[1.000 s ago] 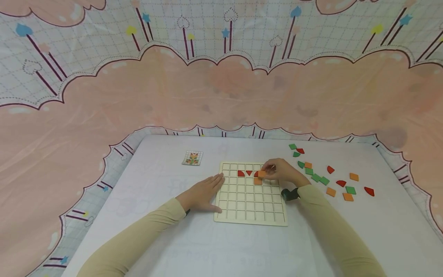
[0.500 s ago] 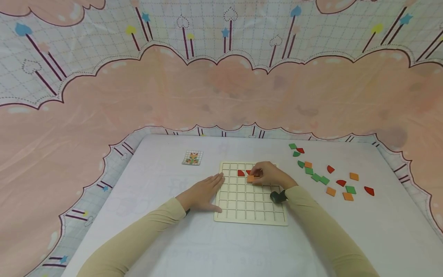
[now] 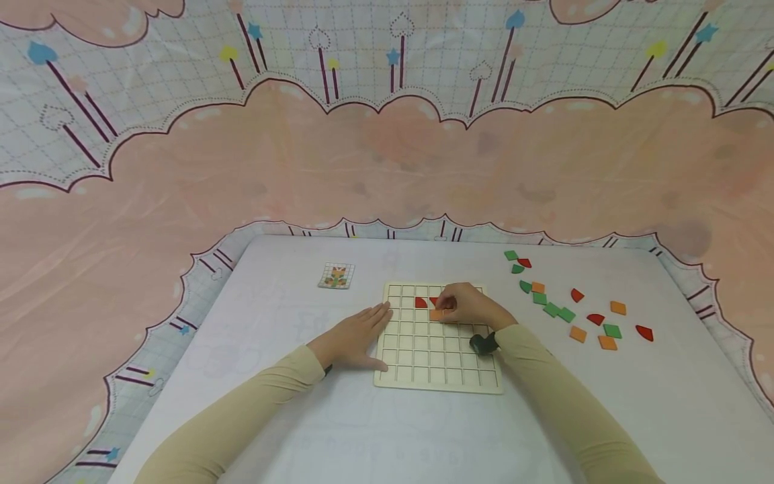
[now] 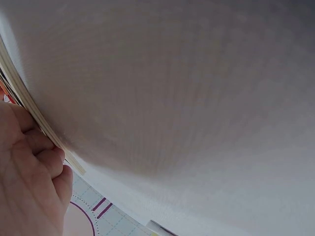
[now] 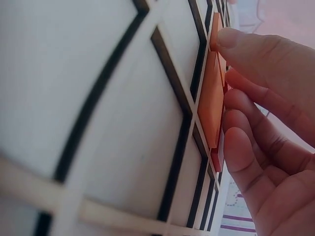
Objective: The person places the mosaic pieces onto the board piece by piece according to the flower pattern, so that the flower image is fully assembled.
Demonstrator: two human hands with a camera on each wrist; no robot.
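A pale wooden grid board (image 3: 438, 363) lies on the white table. My left hand (image 3: 357, 338) rests along its left edge with fingers extended, the thumb spread toward me. My right hand (image 3: 468, 304) pinches an orange square tile (image 3: 435, 314) low over the grid, just below the row of red pieces. In the right wrist view the thumb touches that tile's edge (image 5: 214, 37), and a second orange tile (image 5: 210, 105) sits in the grid beside it. A red quarter-round piece (image 3: 420, 303) and a red triangle (image 3: 433, 301) lie in the upper row; my right hand partly covers this area.
A small picture card (image 3: 336, 275) with a coloured grid pattern lies behind the board to the left. Loose green tiles (image 3: 566, 314), orange tiles (image 3: 578, 334) and red quarter-round pieces (image 3: 595, 320) are scattered right of the board. A patterned cloth (image 3: 387, 161) hangs behind the table.
My right hand has moved left across the board with the orange tile and lowered it beside the other orange tile. In the last half second it shifted only slightly. My left hand stays put.
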